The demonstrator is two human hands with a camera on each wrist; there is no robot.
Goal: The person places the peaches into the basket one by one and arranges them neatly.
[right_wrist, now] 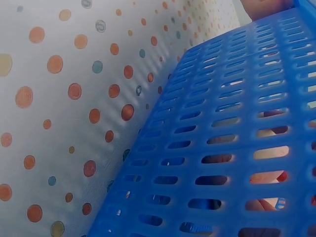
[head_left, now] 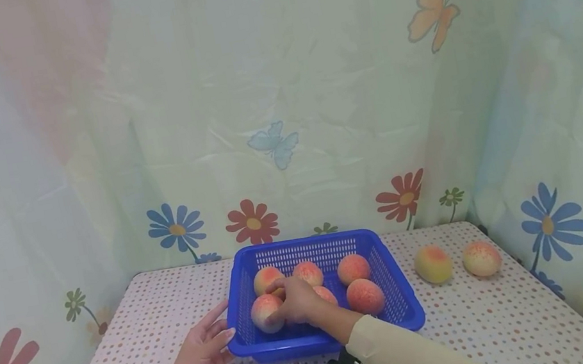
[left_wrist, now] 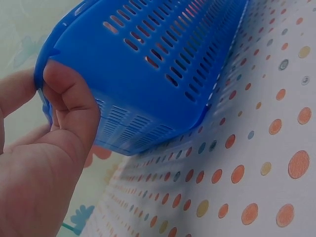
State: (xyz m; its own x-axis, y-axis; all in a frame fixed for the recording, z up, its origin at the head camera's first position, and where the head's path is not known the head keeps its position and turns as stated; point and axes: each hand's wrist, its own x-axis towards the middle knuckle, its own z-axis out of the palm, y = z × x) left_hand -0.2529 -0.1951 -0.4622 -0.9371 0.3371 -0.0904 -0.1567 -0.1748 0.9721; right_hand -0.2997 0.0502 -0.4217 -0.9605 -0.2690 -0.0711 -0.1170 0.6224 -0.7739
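Note:
A blue plastic basket [head_left: 329, 346] with slotted walls stands on the table, holding several red and cream peaches. Inside it, my right hand [head_left: 300, 303] grips the front-left peach [head_left: 265, 312], thumb on the near side and fingers over the far side. Just behind lies another peach [head_left: 265, 276], close to the fingertips. A front-middle peach [head_left: 326, 295] is partly covered by the hand. At the basket's left end, my left hand [head_left: 201, 354] pinches the rim; the left wrist view shows thumb and fingers of that hand [left_wrist: 54, 133] on the basket's edge [left_wrist: 42, 69]. Only slotted wall [right_wrist: 197, 148] fills the right wrist view's middle.
Two more peaches, one yellow-green and red [head_left: 433, 264] and one pale [head_left: 481, 258], lie on the table right of the basket. A dotted cloth [head_left: 123, 355] covers the table. A flowered curtain [head_left: 308, 75] hangs behind and along both sides.

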